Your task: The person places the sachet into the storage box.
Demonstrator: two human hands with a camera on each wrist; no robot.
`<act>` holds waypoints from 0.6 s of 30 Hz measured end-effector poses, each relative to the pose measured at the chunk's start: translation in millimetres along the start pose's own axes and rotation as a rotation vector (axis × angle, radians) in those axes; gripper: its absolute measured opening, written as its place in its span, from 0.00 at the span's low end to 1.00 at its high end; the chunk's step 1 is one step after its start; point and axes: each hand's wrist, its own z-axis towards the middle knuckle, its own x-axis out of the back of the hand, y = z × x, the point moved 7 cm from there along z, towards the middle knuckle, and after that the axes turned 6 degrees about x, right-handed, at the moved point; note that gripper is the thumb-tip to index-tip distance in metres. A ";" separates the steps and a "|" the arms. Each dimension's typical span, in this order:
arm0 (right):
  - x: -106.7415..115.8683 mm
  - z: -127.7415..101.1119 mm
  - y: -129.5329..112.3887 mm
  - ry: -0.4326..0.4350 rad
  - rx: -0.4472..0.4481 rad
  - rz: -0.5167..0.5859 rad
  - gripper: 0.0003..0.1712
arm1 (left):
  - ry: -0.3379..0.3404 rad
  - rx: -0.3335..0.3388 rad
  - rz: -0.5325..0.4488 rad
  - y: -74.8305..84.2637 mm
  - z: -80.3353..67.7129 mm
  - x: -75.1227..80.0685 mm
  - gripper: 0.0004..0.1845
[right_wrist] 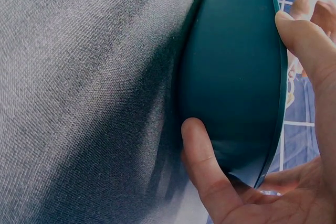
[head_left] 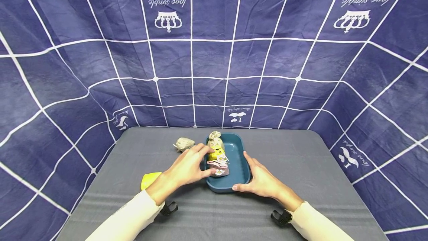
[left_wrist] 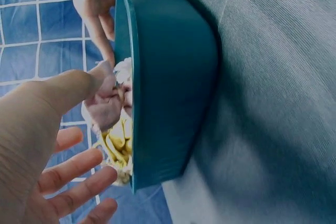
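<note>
A blue-green plastic tub [head_left: 236,159] stands on the grey table. Along its left side lie small cloth pouches: a beige one [head_left: 215,140] at the back, a yellow one [head_left: 217,153] in the middle and a pink one [head_left: 219,171] with a white flower in front. My left hand [head_left: 190,164] hovers over the tub's left rim, fingers spread; in the left wrist view its thumb is at the pink pouch [left_wrist: 102,111], contact uncertain. My right hand [head_left: 262,179] holds the tub's right near corner, its thumb [right_wrist: 299,32] on the rim in the right wrist view.
Left of the tub, another beige pouch [head_left: 185,144] lies on the grey table [head_left: 284,151]. A yellow item [head_left: 149,180], partly hidden by my left forearm, lies nearer. A blue cloth [head_left: 214,58] with white lines hangs behind and at both sides.
</note>
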 end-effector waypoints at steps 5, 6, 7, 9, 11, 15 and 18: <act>0.7 -0.9 0.6 0.005 -0.004 -0.011 0.84 | 0.021 0.013 -0.012 -8.7 -10.3 11.5 0.35; 0.7 -1.1 0.8 0.005 -0.007 -0.013 0.84 | 0.023 0.022 -0.009 -11.4 -13.1 13.7 0.35; 0.9 -1.2 0.9 0.005 -0.010 -0.013 0.84 | 0.026 0.029 -0.001 -14.2 -16.0 15.8 0.35; 1.0 -1.1 0.7 0.003 -0.011 -0.012 0.84 | 0.023 0.054 0.014 -21.1 -22.6 19.5 0.35; 1.2 -0.8 0.0 0.003 -0.010 -0.008 0.84 | 0.014 0.081 0.020 -28.3 -29.5 23.3 0.35; 1.5 -0.2 -0.9 0.002 -0.006 -0.003 0.83 | 0.015 0.111 0.037 -42.1 -43.2 31.2 0.34; 1.5 -0.1 -0.4 -0.001 -0.006 -0.002 0.83 | 0.032 0.115 0.051 -50.7 -54.5 36.6 0.33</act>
